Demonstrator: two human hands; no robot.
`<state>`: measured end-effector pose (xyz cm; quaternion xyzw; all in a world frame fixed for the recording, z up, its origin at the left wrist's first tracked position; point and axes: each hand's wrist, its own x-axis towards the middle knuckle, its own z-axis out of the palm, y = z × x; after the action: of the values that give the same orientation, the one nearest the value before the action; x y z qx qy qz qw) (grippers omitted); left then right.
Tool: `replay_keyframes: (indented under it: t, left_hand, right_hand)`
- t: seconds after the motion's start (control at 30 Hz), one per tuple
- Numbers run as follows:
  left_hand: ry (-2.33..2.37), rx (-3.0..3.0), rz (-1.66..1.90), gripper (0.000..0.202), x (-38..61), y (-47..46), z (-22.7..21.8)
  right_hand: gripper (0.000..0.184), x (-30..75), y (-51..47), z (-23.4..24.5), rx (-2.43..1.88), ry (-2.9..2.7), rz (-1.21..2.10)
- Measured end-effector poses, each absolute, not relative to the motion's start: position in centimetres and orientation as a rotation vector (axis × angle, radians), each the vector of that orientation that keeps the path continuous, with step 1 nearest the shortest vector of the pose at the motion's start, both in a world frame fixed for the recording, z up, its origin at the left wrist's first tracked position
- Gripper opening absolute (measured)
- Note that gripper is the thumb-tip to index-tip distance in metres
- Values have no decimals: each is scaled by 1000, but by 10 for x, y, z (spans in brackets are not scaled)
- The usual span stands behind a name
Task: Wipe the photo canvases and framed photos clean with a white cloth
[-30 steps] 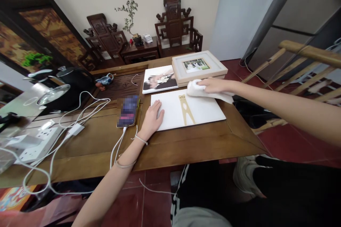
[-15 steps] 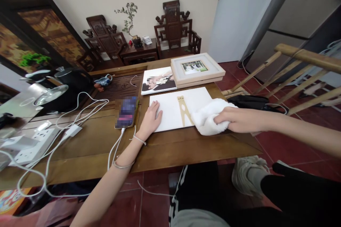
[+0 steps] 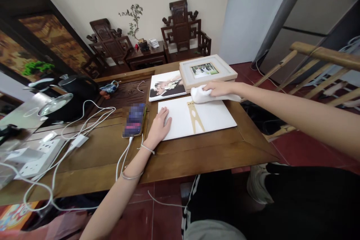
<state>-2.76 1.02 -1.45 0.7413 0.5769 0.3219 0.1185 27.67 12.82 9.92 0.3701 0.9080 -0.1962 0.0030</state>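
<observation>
A white rectangular panel (image 3: 216,118) lies flat on the wooden table, with a tan A-shaped stand piece (image 3: 194,116) on its middle. My left hand (image 3: 161,125) rests with its fingers stretched out on the panel's left edge. Gripped in my right hand (image 3: 218,88) is a white cloth (image 3: 200,95), which lies over the panel's far edge, close to the framed picture. Behind the panel are a photo print (image 3: 165,85) and a pale wooden picture frame (image 3: 206,69) with a small photo in it.
A phone (image 3: 135,120) on a charging cable lies left of my left hand. Farther left are a white power strip (image 3: 42,157), tangled cables and a black kettle (image 3: 78,88). A bamboo chair (image 3: 317,56) stands to the right of the table (image 3: 180,161).
My right hand has moved the cloth from the panel's near right corner up to its far edge, uncovering the right part of the panel. My left hand stays in place.
</observation>
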Motion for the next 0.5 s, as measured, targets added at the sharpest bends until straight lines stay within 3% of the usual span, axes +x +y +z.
replay_keyframes:
  t: [0.23, 0.5]
  left_hand:
    - [1697, 2176, 935, 48, -26, 9, -14]
    - [1698, 2183, 933, 47, -26, 10, -16]
  right_hand:
    - [18, 288, 117, 88, 1147, 2895, -516]
    - [26, 322, 5, 80, 1118, 2817, -688]
